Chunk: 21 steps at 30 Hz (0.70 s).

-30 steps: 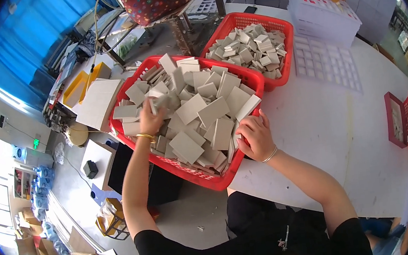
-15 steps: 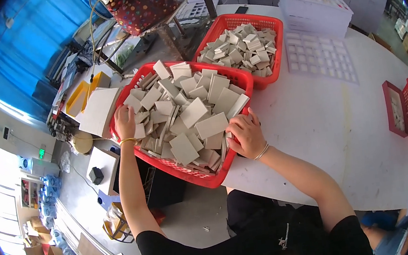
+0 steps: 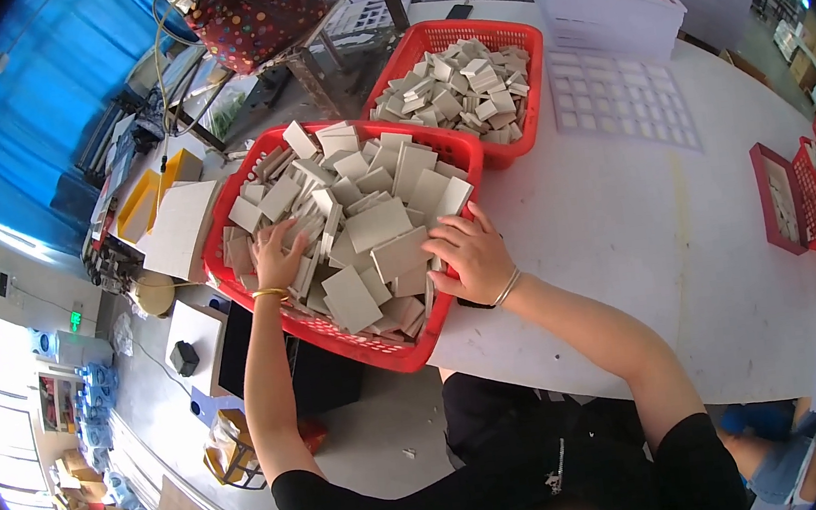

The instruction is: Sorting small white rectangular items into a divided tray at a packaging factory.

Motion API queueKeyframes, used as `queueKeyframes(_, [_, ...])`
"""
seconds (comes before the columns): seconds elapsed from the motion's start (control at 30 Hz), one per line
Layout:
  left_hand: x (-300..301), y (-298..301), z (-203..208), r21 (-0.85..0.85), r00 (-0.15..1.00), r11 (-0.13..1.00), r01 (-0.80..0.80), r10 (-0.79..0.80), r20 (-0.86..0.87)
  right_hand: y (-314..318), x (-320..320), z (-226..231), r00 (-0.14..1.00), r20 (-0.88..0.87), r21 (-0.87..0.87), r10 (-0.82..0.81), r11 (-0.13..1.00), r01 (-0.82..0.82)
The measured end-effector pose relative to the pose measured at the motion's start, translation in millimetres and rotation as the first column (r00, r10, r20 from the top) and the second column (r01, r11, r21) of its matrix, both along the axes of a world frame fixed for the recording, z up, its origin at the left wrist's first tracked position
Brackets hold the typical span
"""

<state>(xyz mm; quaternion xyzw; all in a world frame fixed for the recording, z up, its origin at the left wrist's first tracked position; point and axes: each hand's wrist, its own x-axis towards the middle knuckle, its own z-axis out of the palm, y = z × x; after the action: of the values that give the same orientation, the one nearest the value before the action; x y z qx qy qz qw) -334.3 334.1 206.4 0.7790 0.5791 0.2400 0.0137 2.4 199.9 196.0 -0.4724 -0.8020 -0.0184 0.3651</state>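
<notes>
Blue fabric curtains (image 3: 49, 105) hang in the left background; on the white work table (image 3: 587, 235) I note a red perforated plastic basket (image 3: 405, 359) heaped with flat, pale grey rectangular tiles (image 3: 351, 300). Hands apart — left hand (image 3: 278, 258) on the tiles, right hand (image 3: 474, 258) at the basket's right rim — grip: I cannot tell.

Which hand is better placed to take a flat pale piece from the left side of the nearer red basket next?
Likely the left hand, which lies over flat pale pieces there; the right hand is at the opposite side of the nearer red basket.
</notes>
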Motion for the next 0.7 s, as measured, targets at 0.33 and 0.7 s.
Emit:
queueKeyframes(0.33, [45,1,-2,0.021,0.942,0.996,0.084,-0.086,0.324,-2,-3,4,0.996,-0.088,-0.018,0.005,1.000,-0.007])
queueKeyframes(0.7, [52,-61,13,0.016,0.963,0.965,0.262,-0.262,0.053,2,-24,25,0.986,-0.161,-0.085,0.052,0.994,-0.067])
